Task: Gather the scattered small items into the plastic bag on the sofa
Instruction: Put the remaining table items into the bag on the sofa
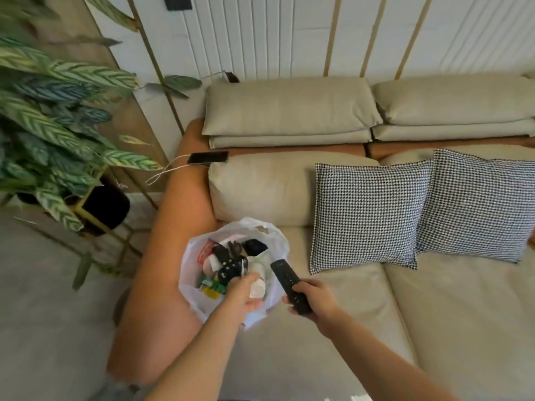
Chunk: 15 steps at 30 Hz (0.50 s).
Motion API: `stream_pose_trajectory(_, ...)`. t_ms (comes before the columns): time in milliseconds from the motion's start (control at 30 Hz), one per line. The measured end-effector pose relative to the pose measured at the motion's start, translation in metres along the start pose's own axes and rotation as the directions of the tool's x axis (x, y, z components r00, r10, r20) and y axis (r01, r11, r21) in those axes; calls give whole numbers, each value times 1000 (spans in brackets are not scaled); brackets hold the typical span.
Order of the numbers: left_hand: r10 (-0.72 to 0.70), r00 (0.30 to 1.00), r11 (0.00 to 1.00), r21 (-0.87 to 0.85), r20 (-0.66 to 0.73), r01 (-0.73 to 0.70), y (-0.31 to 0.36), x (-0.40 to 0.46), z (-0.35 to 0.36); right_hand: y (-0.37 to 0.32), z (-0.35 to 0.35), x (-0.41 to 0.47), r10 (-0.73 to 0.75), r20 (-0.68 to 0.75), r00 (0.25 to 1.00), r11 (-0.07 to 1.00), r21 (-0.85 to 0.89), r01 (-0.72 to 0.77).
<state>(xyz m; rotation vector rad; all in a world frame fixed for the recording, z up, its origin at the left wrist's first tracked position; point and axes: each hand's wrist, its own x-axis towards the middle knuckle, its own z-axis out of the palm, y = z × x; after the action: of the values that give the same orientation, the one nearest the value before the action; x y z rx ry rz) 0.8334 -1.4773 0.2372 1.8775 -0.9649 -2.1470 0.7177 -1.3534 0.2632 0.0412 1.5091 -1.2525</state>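
1. Plastic bag (269, 306), white, sits open at lower centre of the frame on the sofa (434, 314) seat, against the orange armrest (173, 256).
2. Bag contents: mixed small items (228, 261), dark, red and green; individual identities unclear.
3. Left hand (244, 295) is over the bag mouth, fingers curled; whether it holds the white object beneath cannot be told.
4. Right hand (314, 296) grasps a black remote control (289, 285), its tip at the bag's right edge.
5. Phone (208, 157) with cable lies on the armrest, upper centre-left.
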Motion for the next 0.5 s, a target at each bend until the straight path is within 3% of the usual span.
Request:
stream_pose_trajectory(233,-112,990,994,-8,-86,112,54,85,-57,0,88,71,134,-112,985,980,-130,-148)
stream_pose_trajectory(500,-158,983,986,34,-97,162,78,163,-71,-15,144,153,92,-168,981,993,-51,-102)
